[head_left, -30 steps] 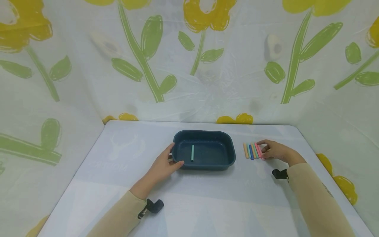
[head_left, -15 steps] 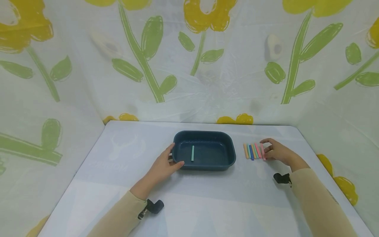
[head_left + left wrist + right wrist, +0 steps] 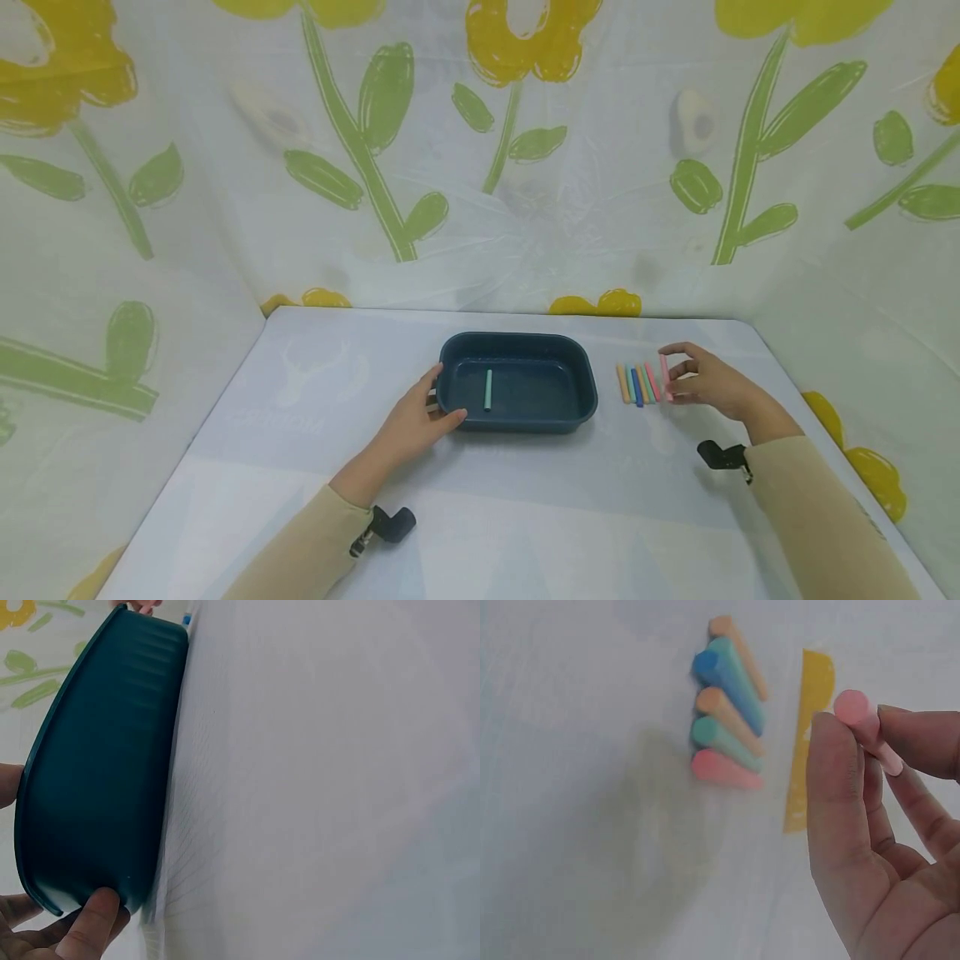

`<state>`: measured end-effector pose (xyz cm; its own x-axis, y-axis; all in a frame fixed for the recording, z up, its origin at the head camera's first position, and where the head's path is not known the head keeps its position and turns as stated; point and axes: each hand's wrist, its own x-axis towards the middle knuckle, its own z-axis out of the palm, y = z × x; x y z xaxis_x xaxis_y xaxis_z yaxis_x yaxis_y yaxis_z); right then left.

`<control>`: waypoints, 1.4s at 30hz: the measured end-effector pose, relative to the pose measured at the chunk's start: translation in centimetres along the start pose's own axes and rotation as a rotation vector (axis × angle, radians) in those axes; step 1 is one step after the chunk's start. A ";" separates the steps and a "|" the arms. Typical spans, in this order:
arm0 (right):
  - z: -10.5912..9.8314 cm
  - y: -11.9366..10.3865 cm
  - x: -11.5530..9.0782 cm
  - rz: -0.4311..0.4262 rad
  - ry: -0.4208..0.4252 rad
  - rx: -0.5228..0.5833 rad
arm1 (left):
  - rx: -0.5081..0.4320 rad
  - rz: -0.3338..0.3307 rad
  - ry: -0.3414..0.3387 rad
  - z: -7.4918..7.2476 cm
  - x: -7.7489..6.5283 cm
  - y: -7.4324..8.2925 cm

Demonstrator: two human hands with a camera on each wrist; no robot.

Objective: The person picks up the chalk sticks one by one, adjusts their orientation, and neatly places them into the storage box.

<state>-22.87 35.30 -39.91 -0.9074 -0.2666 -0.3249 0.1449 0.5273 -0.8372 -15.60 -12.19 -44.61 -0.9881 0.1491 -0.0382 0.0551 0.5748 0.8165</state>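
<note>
My right hand [image 3: 712, 387] pinches a pink chalk stick [image 3: 857, 714] between thumb and fingertips, just right of the row. In the right wrist view the chalk's round end faces the camera. Several other chalk sticks [image 3: 640, 384] lie side by side on the table: orange, green, blue and pink. A dark teal rectangular tub [image 3: 517, 423] stands left of them, with one green chalk stick [image 3: 488, 390] lying inside. My left hand [image 3: 411, 421] grips the tub's left end, thumb at the front and fingers along the side. The left wrist view shows fingers [image 3: 96, 922] against the tub's wall.
The white table [image 3: 525, 517] reaches a back edge behind the tub, where a flower-printed curtain [image 3: 585, 225] hangs. More of that cloth stands at both sides. Black wrist cameras [image 3: 393, 524] sit on the sleeves.
My right hand has drawn the pink chalk away from the row's right end and lifted it slightly, moving a little to the right. The left hand and the tub have stayed in place.
</note>
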 end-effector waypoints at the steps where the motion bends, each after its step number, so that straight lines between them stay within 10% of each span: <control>1: 0.1 -0.2 -0.1 -0.012 0.000 -0.002 | 0.001 0.001 0.000 0.0 0.0 0.0; 42: 5.5 -10.5 -0.2 -0.071 -0.036 0.211 | -0.003 0.010 0.003 0.1 0.0 -0.1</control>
<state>-22.03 25.42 -33.48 -0.9041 -0.3273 -0.2746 0.1644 0.3268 -0.9307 -15.63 -12.16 -44.73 -0.9880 0.1521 -0.0282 0.0645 0.5706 0.8187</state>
